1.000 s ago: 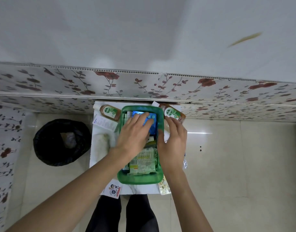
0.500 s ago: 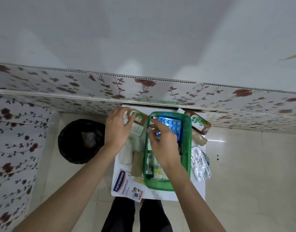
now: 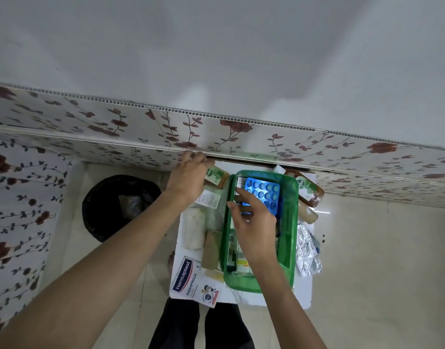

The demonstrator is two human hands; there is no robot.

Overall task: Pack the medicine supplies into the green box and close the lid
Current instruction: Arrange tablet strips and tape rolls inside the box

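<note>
The green box [image 3: 291, 222] stands open on a small white table [image 3: 303, 293], with packets inside and a blue blister pack [image 3: 265, 192] on top at its far end. My right hand [image 3: 254, 227] hovers over the box with fingers spread, fingertips touching the pack's near-left edge. At the table's far left corner my left hand [image 3: 190, 176] covers the cap end of a brown Dettol bottle [image 3: 217, 176], fingers curled toward the wall; its grip is hidden. A second Dettol bottle [image 3: 309, 190] lies right of the box.
Left of the box lie a white leaflet box [image 3: 208, 199], a white gauze roll [image 3: 195, 227], a brown bandage [image 3: 211, 250] and a Hansaplast pack [image 3: 191, 275]. Foil strips [image 3: 307, 253] lie to the right. A black bin [image 3: 115, 205] stands on the floor at left.
My left hand left the box and moved to the far left corner over the Dettol bottle. My right hand shifted from the box's right rim onto the blue blister pack.
</note>
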